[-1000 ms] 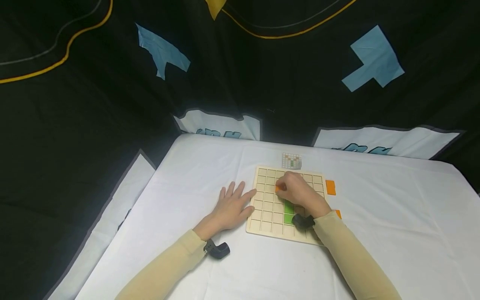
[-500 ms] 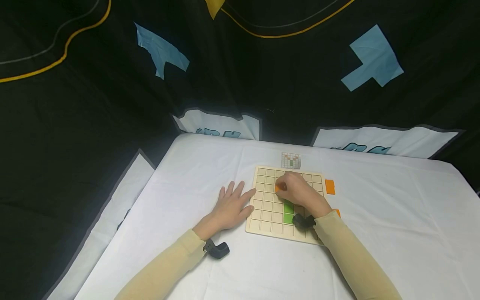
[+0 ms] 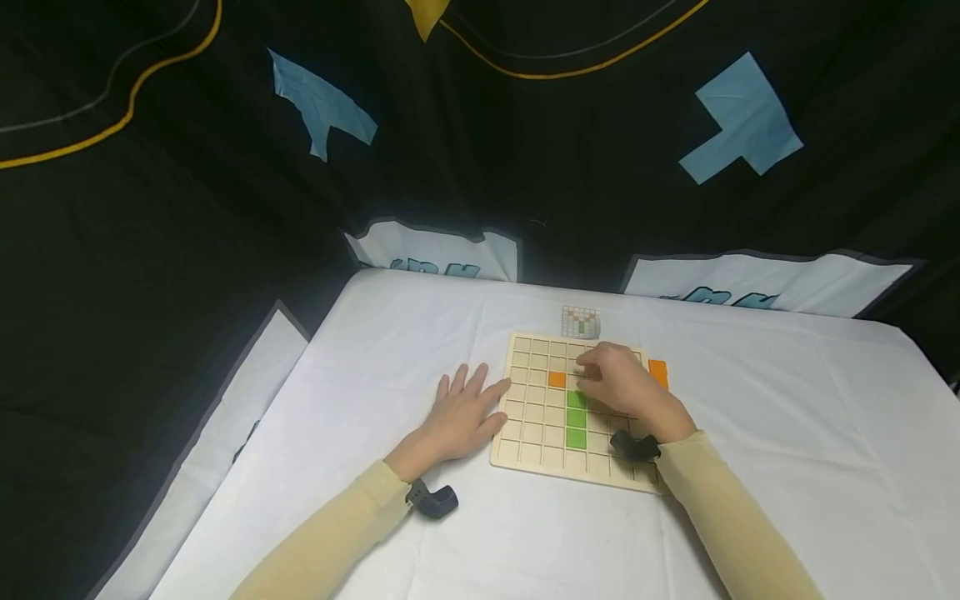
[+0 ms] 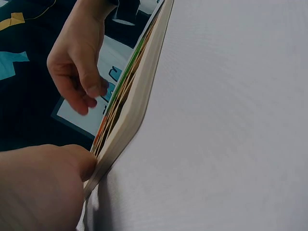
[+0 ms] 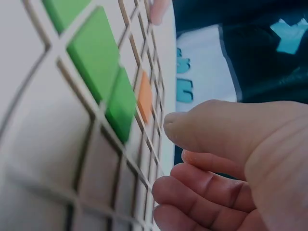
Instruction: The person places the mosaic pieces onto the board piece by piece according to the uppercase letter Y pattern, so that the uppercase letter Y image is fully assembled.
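Observation:
A pale wooden grid board [image 3: 528, 432] lies on the white table. One orange square tile [image 3: 557, 379] sits in a cell at its upper middle, and green tiles [image 3: 576, 418] form a column below and to the right of it. My left hand [image 3: 459, 421] rests with fingers spread on the cloth, its thumb and index finger at the board's left edge. Over the board, just right of the orange tile, my right hand [image 3: 628, 385] hovers with loosely bent fingers. In the right wrist view nothing shows between its thumb and fingers.
Beyond the board's far edge lies a small card [image 3: 581, 322] printed with a coloured grid. Another orange piece [image 3: 658, 372] lies at the board's right side, partly behind the right hand. Dark cloth [image 3: 480, 150] hangs behind the table.
My right hand has let go of the orange tile, which stays in its cell, and has moved right with fingers apart. The left hand has not moved.

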`<state>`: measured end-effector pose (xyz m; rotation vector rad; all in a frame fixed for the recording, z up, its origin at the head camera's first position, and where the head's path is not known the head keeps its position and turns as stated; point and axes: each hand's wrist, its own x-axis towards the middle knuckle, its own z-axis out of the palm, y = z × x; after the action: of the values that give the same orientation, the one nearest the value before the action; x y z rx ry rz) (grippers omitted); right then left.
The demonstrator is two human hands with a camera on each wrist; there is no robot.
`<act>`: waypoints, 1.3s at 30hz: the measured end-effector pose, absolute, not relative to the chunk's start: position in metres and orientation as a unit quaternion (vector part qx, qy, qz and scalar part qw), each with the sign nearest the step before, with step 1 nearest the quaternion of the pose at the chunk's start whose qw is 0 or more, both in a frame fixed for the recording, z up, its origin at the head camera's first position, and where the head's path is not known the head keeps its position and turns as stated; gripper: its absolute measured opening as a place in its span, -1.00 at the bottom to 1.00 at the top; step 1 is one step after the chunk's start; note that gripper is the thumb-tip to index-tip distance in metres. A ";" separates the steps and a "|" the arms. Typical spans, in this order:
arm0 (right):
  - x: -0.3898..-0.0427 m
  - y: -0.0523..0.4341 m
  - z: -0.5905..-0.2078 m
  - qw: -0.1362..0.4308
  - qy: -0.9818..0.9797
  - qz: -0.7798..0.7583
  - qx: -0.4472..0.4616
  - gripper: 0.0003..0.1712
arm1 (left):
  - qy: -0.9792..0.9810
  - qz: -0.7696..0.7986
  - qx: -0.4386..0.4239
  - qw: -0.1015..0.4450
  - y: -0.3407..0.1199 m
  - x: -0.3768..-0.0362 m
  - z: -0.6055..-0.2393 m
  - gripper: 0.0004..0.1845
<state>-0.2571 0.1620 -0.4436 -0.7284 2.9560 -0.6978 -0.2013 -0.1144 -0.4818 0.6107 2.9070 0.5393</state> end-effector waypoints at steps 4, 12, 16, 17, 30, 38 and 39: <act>-0.252 0.178 -0.438 0.006 0.950 -0.229 -0.214 -0.64 | 0.960 0.181 0.203 0.062 -0.115 -0.201 -0.482 -0.40; -0.236 0.213 -0.438 0.000 0.954 -0.226 -0.194 -0.64 | 0.959 0.188 0.204 0.061 -0.116 -0.201 -0.484 -0.39; -0.227 0.227 -0.440 -0.006 0.955 -0.226 -0.190 -0.66 | 0.960 0.183 0.202 0.062 -0.115 -0.201 -0.483 -0.40; -0.225 0.230 -0.440 -0.006 0.956 -0.225 -0.188 -0.66 | 0.961 0.182 0.201 0.063 -0.115 -0.201 -0.483 -0.39; -0.207 0.256 -0.448 0.025 0.968 -0.202 -0.148 -0.61 | 0.961 0.181 0.197 0.068 -0.115 -0.201 -0.481 -0.39; -0.200 0.262 -0.451 0.023 0.969 -0.195 -0.148 -0.64 | 0.962 0.179 0.195 0.073 -0.115 -0.202 -0.482 -0.39; -0.199 0.262 -0.451 0.023 0.969 -0.195 -0.149 -0.65 | 0.962 0.178 0.195 0.073 -0.115 -0.202 -0.482 -0.39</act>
<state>-0.1990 0.2618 -0.4512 -0.4602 3.0010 -0.6028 -0.2016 -0.1145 -0.4822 0.5866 2.8879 0.5344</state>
